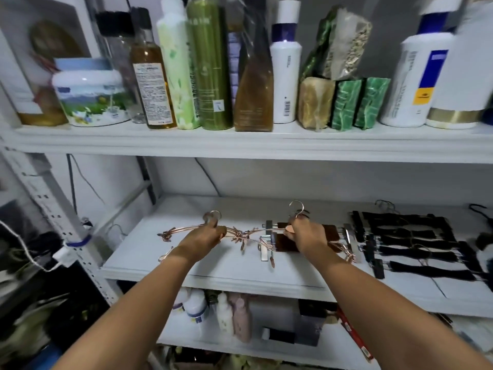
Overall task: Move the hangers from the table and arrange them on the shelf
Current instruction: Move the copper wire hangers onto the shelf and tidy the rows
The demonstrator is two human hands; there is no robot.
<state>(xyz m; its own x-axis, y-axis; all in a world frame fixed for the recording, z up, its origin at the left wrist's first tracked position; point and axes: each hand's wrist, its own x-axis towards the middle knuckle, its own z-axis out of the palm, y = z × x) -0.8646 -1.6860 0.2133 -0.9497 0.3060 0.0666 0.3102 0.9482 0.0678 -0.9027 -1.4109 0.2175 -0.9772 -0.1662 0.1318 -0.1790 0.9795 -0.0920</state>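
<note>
Straight ahead: a white middle shelf [213,265] w/ both bare arms reaching onto it. Left hand [206,233] has fingers curled round the neck of the rose-gold clip hangers [184,229], just under their ring hook, near the shelf's centre. The wires run out to both sides, clips dangling. Right hand [306,235] has fingers curled tight round a second hanger [344,249] below its silver hook [297,206], directly over dark wooden clip hangers [282,245] lying flat. Can't tell if the held hangers touch the shelf. Black hangers [416,236] lie stacked toward the shelf's right edge, apart from both hands. The top shelf [240,142] above carries bottles [210,62], a tub & wrapped soap bars.
</note>
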